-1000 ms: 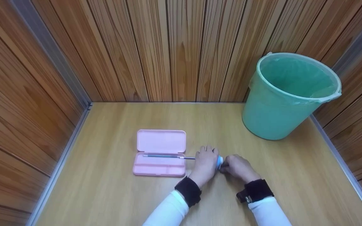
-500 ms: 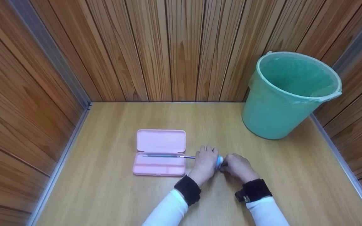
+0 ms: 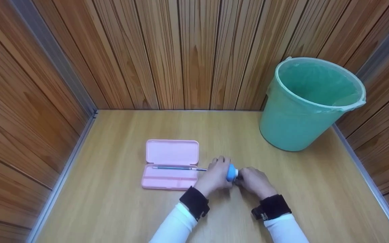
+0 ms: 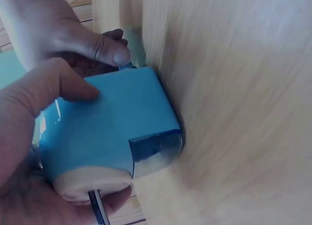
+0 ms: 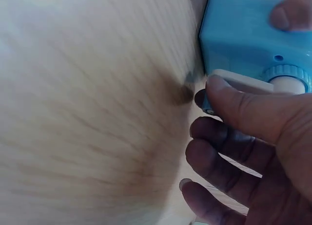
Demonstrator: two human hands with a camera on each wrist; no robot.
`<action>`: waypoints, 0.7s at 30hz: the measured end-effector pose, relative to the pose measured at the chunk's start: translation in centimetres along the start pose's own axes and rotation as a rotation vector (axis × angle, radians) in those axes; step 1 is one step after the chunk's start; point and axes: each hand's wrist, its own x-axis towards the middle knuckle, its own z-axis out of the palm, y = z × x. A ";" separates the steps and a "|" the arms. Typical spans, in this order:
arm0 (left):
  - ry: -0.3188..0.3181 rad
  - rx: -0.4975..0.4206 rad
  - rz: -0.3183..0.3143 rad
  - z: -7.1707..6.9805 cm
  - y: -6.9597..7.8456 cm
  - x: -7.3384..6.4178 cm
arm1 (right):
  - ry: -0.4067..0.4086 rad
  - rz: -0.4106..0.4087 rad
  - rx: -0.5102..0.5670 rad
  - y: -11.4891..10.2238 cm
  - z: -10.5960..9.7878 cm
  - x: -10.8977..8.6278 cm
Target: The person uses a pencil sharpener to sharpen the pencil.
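My left hand (image 3: 216,174) grips a blue crank pencil sharpener (image 4: 112,113) by its body, thumb on one face and fingers round the other side. A long, thin pencil (image 3: 174,167) sticks out of the sharpener's pale front ring (image 4: 90,180); in the head view it reaches left over the pencil case. At the sharpener's other end my right hand (image 3: 256,182) pinches the white crank handle (image 5: 243,81) between thumb and forefinger. Its remaining fingers are loosely bent. A dark clear window (image 4: 157,149) shows low on the sharpener. The pencil's tip is hidden inside it.
An open pink pencil case (image 3: 172,152) lies left of the hands, lid folded back. A green bin (image 3: 292,125) with a clear liner stands at the back right. Wooden walls (image 3: 194,57) bound the table (image 3: 120,209) at the back and sides.
My left hand has shifted slightly left and tilted, so more of the blue sharpener shows. My right hand stays at the crank, with only a slight movement. The pencil case and bin stay put.
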 end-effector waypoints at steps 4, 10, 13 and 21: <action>-0.008 -0.040 0.001 -0.5 -0.1 -0.2 | -0.014 -0.001 0.010 0.0 -0.4 -0.2; 0.052 -0.059 -0.028 -1.7 -1.2 -1.0 | -0.059 0.027 0.065 -0.6 -2.7 -0.9; 0.068 -0.113 -0.064 -2.5 -2.1 -1.7 | -0.077 0.004 0.094 -1.2 -4.1 -1.4; 0.106 -0.061 -0.083 -3.2 -4.3 -3.7 | -0.008 -0.139 0.115 -3.3 -3.9 -1.1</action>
